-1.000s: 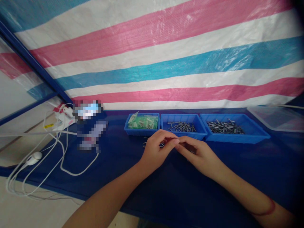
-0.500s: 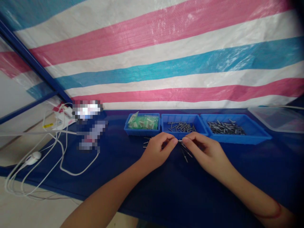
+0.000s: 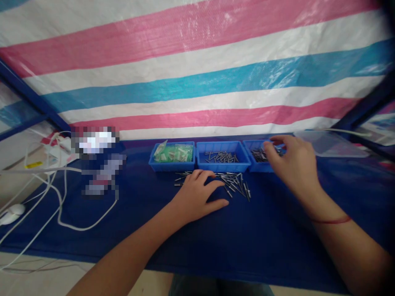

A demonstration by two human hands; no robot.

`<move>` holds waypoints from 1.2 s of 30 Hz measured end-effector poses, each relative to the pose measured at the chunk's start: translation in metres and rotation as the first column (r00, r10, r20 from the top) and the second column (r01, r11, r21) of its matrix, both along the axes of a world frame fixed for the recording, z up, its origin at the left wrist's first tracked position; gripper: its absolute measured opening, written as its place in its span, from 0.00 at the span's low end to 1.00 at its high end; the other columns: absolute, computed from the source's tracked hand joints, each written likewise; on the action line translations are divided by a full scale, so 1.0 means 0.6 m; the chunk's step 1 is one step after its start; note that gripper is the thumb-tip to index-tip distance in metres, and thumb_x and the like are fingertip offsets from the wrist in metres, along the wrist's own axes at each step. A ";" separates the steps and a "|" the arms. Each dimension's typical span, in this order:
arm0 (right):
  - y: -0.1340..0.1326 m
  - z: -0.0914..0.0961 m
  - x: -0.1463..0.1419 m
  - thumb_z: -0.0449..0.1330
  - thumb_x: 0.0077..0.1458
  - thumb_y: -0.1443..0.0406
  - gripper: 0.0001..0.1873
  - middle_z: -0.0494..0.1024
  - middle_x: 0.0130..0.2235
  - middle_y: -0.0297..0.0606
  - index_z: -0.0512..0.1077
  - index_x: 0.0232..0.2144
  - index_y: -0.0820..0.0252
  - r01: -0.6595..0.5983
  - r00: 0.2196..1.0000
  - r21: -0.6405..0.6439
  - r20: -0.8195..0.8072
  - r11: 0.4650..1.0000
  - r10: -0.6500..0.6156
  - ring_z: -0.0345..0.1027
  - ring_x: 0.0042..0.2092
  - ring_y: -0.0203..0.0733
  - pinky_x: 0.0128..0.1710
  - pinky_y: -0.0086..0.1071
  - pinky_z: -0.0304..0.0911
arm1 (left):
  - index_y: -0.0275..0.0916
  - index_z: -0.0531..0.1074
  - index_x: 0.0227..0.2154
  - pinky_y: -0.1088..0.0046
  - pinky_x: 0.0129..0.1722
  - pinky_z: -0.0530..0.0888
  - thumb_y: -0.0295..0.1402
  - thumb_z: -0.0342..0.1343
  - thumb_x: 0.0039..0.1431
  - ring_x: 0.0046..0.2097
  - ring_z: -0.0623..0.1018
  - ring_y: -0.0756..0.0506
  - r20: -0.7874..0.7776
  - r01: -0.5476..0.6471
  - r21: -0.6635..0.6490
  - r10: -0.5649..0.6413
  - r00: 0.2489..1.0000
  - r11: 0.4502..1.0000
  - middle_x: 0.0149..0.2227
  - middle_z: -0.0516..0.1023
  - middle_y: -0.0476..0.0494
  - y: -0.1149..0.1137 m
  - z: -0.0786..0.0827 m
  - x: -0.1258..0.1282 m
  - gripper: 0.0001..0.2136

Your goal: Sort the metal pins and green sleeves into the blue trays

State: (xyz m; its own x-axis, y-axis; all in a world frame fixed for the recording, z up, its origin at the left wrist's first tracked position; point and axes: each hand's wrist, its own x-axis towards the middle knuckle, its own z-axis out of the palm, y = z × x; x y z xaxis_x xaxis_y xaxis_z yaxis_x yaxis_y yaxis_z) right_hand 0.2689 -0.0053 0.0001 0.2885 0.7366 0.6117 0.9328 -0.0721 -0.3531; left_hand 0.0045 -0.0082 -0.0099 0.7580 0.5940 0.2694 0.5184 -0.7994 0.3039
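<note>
My left hand (image 3: 197, 193) is open, its fingers spread over the left part of a loose pile of thin metal rivets (image 3: 231, 183) on the dark blue table. Nothing shows in its grasp. To the right, my right hand (image 3: 293, 162) hovers at the right blue bin (image 3: 262, 166), thumb and fingers apart, and covers much of that bin. Dark metal pieces (image 3: 259, 154) fill the visible part of it. In the middle blue bin (image 3: 222, 164) lie several similar thin rivets (image 3: 222, 157).
A left blue bin (image 3: 173, 166) holds green-and-clear packets (image 3: 174, 153). On the right lies a clear plastic lid (image 3: 333, 144). White cables (image 3: 61, 205) and a power strip (image 3: 66, 150) crowd the left side. Striped sheeting (image 3: 185, 86) hangs behind the table.
My hands were together, pinching a small thin rivet between them. They have parted: the left has opened over the pile, and the right has moved to the right bin. The view has shifted.
</note>
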 end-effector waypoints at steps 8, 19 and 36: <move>-0.131 -0.052 -0.061 0.53 0.57 0.49 0.30 0.74 0.41 0.47 0.65 0.53 0.65 -0.279 0.945 -0.305 0.081 0.911 0.317 0.70 0.41 0.51 0.39 0.41 0.65 | 0.40 0.67 0.52 0.53 0.58 0.63 0.39 0.53 0.60 0.57 0.64 0.37 0.043 -0.279 0.096 0.276 0.960 0.956 0.54 0.67 0.37 -0.035 -0.005 -0.059 0.18; -0.104 -0.073 -0.126 0.50 0.62 0.59 0.19 0.72 0.43 0.47 0.69 0.48 0.64 -0.392 0.868 -0.387 0.145 0.834 0.475 0.71 0.42 0.48 0.43 0.39 0.66 | 0.27 0.58 0.58 0.48 0.61 0.59 0.37 0.46 0.64 0.65 0.54 0.32 -0.099 -0.413 0.079 0.419 0.902 0.907 0.64 0.54 0.25 -0.058 -0.051 -0.026 0.24; -0.018 -0.006 -0.125 0.53 0.58 0.66 0.09 0.73 0.33 0.38 0.72 0.29 0.59 -0.655 0.658 -0.575 -0.113 0.491 0.745 0.69 0.35 0.40 0.36 0.32 0.60 | 0.39 0.66 0.48 0.55 0.49 0.66 0.30 0.50 0.58 0.53 0.66 0.37 0.001 -0.348 0.120 0.350 0.937 0.930 0.52 0.70 0.40 -0.040 -0.035 0.027 0.14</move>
